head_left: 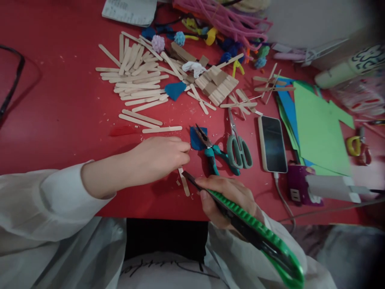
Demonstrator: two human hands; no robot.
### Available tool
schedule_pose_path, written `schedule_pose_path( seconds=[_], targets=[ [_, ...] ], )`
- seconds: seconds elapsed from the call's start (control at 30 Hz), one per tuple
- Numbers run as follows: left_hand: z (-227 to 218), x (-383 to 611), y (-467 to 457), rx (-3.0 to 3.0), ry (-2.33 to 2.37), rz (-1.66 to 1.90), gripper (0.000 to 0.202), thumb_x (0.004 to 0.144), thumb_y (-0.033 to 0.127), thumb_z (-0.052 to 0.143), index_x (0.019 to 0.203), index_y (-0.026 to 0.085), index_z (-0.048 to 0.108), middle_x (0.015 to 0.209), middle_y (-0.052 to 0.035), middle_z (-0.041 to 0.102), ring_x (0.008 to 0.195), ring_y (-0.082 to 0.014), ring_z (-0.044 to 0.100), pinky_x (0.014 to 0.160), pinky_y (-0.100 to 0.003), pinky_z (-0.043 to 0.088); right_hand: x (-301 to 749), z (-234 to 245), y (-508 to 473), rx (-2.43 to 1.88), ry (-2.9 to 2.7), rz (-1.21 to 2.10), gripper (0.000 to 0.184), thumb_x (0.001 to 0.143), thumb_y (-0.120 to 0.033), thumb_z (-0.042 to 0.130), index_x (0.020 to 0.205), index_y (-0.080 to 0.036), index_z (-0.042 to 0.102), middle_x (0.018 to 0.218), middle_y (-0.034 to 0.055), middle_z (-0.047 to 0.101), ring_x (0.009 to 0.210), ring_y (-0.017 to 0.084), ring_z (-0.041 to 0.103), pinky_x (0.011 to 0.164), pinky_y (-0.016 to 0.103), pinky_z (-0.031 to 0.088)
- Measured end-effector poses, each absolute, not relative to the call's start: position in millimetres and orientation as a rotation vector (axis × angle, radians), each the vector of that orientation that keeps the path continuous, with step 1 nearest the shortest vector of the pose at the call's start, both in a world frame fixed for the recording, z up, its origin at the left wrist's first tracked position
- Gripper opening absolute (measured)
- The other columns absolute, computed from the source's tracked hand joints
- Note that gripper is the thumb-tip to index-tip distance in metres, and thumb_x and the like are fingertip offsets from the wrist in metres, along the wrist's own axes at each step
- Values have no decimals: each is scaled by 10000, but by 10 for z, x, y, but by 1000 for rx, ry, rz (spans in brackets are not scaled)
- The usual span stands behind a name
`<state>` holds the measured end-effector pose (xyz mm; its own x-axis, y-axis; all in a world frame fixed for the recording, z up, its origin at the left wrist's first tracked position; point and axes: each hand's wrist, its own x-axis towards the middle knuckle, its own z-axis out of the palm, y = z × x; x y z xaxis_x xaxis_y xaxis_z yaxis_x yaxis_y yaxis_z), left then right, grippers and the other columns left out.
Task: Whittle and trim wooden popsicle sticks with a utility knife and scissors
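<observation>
"Cutter nearest?"

"Yes. Green cutter (255,229), butt end toward the body. Right hand (230,196) closed around its front part, thumb and finger close behind the blade (192,179). Grip full, nothing else in it."

"And the stick?"

"Short wooden stick (185,186), flat on the red table (60,124) between the hands, near the front edge. Blade tip is at its far half. Touching or just above, can't tell."

"Left hand?"

"Left hand (161,155), fingers curled down at the stick's far end. Fingertips hidden, so pinching or only pressing, can't tell."

"What could go wrong?"

"Blade could skid off the narrow, smooth wood and reach the left fingers; they're right by the tip. Cause: too much push or a loose hold. Stick could also pivot, since its near end has no hand on it. Table could get scored, no mat visible under the stick."

"Beyond that?"

"Pliers (212,154) partly on a blue scrap (195,140), scissors (240,154) just beside, then phone (273,144). A right elbow or cutter swing might snag the phone's cable (284,200). Farther: loose stick pile (138,86), pink pipe cleaners (222,18)."
</observation>
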<state>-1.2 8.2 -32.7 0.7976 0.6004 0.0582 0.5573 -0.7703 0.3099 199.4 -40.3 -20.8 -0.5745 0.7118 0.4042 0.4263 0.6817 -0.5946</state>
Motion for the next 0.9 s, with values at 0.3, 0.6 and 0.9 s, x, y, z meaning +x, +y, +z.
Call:
schedule_pose_path(
  seconds=[0.3,0.6,0.9],
  targets=[
    [-318,-9,81,2693,875,210,180,837,129,543,667,165,589,744,-21,580,711,-162,538,559,-277,352,1970,-199,-380,-803,-2261,573,192,789,-42,473,913,-170,546,665,3,678,549,84,640,575,162,545],
    [-289,1,99,2714,860,148,121,799,133,595,684,168,599,753,-22,593,741,-187,554,580,-298,375,1981,-217,-380,-806,-2285,535,204,793,-47,470,937,-173,541,682,10,678,576,100,648,590,198,554],
    [-317,-11,78,2699,868,168,131,790,128,592,667,170,576,763,-19,592,723,-179,541,564,-289,368,1986,-214,-398,-824,-2327,485,208,783,-37,484,940,-161,544,689,24,694,564,113,643,560,213,546]
  ],
)
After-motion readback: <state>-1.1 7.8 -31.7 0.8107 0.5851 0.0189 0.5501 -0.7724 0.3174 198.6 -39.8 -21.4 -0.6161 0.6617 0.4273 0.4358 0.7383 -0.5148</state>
